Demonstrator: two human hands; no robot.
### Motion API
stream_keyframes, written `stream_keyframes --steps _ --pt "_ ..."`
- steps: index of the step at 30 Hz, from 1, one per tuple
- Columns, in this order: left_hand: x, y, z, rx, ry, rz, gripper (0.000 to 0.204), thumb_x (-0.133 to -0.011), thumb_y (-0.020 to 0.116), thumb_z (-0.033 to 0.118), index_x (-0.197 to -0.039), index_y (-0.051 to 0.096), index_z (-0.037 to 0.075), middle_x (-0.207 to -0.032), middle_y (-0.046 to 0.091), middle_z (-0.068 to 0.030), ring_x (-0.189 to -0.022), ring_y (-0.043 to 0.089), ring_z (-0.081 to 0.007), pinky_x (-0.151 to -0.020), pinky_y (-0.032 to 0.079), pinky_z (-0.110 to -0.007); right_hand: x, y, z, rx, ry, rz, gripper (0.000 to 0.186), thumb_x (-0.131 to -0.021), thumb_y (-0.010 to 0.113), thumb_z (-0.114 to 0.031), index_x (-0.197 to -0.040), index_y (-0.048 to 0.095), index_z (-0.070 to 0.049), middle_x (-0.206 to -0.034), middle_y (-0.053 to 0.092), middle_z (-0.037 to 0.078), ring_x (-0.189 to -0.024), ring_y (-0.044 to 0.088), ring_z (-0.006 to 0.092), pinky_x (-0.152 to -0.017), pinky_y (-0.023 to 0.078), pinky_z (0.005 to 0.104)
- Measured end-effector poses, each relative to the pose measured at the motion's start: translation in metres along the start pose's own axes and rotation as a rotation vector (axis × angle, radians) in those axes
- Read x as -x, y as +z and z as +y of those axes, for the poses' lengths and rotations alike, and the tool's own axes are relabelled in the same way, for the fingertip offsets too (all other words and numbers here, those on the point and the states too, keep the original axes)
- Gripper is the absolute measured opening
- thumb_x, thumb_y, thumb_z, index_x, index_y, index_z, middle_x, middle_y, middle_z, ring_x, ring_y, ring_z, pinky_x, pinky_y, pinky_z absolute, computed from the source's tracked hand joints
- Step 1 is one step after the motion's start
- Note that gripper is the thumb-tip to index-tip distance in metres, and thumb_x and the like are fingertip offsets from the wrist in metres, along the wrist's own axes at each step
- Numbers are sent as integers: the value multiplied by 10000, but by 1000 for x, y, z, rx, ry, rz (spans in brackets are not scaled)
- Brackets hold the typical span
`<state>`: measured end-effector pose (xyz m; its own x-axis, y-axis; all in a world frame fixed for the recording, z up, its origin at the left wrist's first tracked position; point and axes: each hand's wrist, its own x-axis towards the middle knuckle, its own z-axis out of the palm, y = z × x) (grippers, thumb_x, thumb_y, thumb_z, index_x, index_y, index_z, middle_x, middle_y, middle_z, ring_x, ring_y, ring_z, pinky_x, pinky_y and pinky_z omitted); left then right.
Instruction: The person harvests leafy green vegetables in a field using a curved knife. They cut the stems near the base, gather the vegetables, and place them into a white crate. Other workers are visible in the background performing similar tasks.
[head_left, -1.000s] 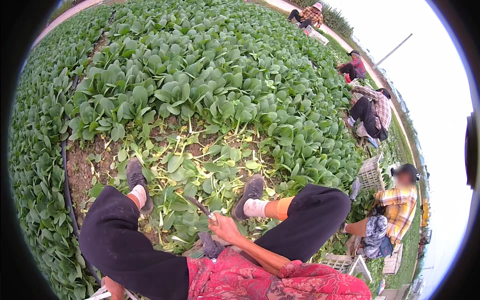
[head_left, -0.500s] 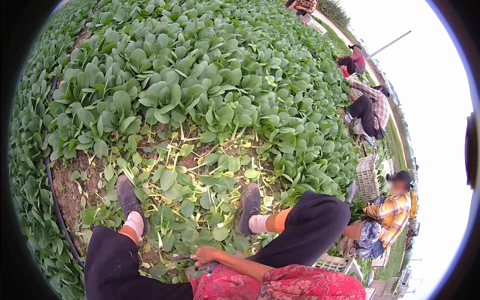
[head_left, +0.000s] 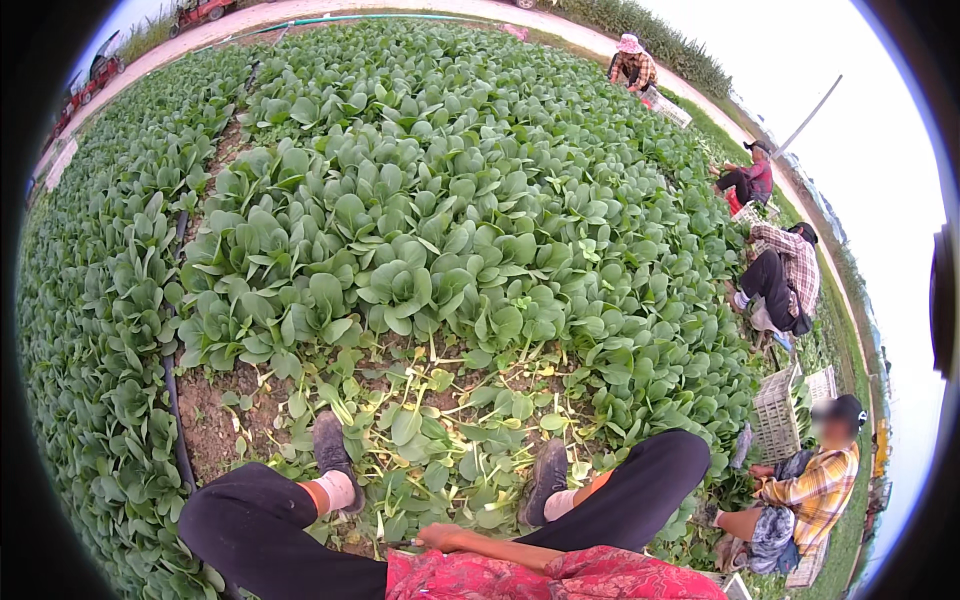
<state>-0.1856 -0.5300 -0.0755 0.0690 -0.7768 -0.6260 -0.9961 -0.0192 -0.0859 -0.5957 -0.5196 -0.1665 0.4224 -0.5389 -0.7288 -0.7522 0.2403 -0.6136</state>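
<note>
Right hand [head_left: 438, 537], six o'clock: fingers curled round slim tool [head_left: 403, 543], probably light, stiff, best gripped at palm end. Left hand unseen; its fingers, can't tell.

No readable text, no legible labels, numbers or signs

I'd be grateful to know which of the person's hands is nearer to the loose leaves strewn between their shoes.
The right. The right hand is just on the body side of the loose leaves; the left hand is out of view, so its exact place cannot be told.
</note>
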Motion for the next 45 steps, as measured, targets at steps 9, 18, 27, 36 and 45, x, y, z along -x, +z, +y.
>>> stream_keyframes --steps 9,18,27,36,45 --pt "49 -2 -3 88 -164 33 318 -869 550 152 -1140 595 -9 -934 717 -104 -826 692 -232 -739 540 -345 11 -95 -32 -170 37 406 185 -755 706 -220 -883 620 -118 -829 676 85 -815 665 286 -666 497 425" --pt "78 41 -47 699 -215 52 314 -836 619 184 -1073 600 -22 -681 698 -97 -568 669 -224 -564 535 -340 19 -94 -45 19 -25 838 296 -786 717 -291 -955 595 -81 -858 659 194 -835 647 382 -678 493 492" --pt "71 -233 85 1002 513 1450 292 -995 505 145 -1248 516 1 -945 647 -65 -852 592 -131 -768 471 -279 260 -185 -121 -53 -208 1227 471 -884 666 -411 -1076 477 -26 -732 602 165 -692 627 321 -617 471 427" --pt "17 -309 212 337 901 1097 296 -896 625 25 -1189 626 70 -944 672 -61 -823 639 -151 -782 499 -279 378 -313 41 -248 240 1215 468 -960 447 -473 -1063 600 -43 -619 471 -32 -431 418 47 -370 340 220" --pt "-30 -279 241 100 683 718 307 -819 648 -3 -1115 624 77 -855 635 -112 -799 621 -270 -734 488 -366 155 -306 268 -747 399 858 304 -941 515 -302 -971 508 1 -606 536 57 -431 496 140 -357 414 327"
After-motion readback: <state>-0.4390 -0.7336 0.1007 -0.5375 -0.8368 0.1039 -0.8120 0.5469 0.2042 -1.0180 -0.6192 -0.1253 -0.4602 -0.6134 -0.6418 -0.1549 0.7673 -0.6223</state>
